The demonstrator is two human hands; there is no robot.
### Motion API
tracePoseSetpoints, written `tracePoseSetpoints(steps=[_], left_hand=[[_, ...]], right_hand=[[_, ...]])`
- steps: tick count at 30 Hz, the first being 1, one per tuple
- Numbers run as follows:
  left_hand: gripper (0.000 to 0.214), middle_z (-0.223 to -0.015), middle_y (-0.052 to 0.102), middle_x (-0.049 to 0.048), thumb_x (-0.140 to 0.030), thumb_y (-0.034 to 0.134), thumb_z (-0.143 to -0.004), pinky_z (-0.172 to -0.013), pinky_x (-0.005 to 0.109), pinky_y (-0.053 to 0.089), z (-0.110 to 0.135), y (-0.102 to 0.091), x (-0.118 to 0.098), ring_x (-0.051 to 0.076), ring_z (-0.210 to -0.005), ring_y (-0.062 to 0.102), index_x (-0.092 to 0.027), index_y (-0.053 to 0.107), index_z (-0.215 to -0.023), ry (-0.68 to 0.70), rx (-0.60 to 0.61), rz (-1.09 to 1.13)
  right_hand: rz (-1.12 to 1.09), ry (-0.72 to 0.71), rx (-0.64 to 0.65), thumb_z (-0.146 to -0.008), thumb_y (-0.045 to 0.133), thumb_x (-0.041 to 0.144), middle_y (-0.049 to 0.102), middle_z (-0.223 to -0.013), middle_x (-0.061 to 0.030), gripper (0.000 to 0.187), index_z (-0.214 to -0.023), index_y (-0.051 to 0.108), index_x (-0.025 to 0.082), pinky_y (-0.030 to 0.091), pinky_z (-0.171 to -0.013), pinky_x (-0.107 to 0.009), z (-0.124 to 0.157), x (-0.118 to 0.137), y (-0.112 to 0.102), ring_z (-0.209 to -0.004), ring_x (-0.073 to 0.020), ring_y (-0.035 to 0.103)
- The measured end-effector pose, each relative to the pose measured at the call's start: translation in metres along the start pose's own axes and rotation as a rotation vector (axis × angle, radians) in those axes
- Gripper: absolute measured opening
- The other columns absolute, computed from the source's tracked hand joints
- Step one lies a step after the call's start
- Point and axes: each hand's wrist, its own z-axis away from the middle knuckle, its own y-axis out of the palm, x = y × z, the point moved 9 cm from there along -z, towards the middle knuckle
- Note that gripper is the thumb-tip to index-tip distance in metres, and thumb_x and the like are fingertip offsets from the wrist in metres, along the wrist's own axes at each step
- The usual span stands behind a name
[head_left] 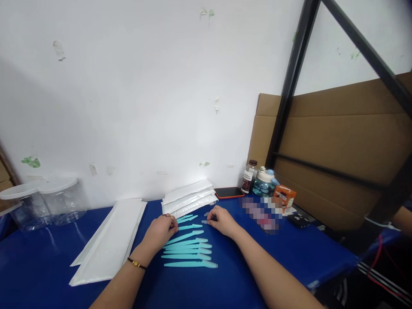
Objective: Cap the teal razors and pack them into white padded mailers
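Observation:
Several light blue plastic spatulas (189,251) lie in a row on the blue table (231,283) in front of me. My left hand (161,231), with a ring and a thin bracelet on the wrist, rests curled at the left end of the row, touching the upper spatulas. My right hand (222,219) is curled at the right end of the uppermost spatulas, its fingertips pinched on the tip of one of them (204,222). A stack of white pouches (189,197) lies just beyond both hands.
Long white pouches (111,240) lie at the left. Two clear plastic jars (45,201) stand at the far left. A phone (229,192), a bottle (249,176), a blue-lidded container (264,182) and an orange box (284,196) sit at the back right. Cardboard and a black frame (337,141) stand at the right.

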Motion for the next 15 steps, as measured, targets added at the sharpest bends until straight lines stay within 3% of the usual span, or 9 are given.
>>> tracePoseSetpoints(steps=[6,15], left_hand=[[0.012,-0.072,0.064,-0.0014,-0.028,0.053,-0.077,-0.06,0.022,0.033,0.0017,0.0047,0.0025,0.013,-0.07,0.056,-0.022,0.062,-0.074,0.007,0.035,0.072],[0.012,-0.072,0.065,-0.0015,-0.029,0.053,-0.076,-0.058,0.021,0.032,0.001,0.0051,0.006,0.013,-0.068,0.056,-0.021,0.063,-0.074,-0.008,0.036,0.076]], right_hand=[[-0.123,-0.027,0.055,-0.072,0.062,0.012,0.061,-0.07,0.0017,0.006,-0.074,0.064,0.018,0.038,-0.058,-0.02,0.0073,0.007,0.0022,-0.062,-0.0105,0.053],[-0.202,-0.005,0.06,-0.07,0.064,0.015,0.06,-0.065,0.002,0.006,-0.076,0.064,0.017,0.036,-0.052,-0.018,0.0086,0.0063,0.006,-0.055,-0.0086,0.048]])
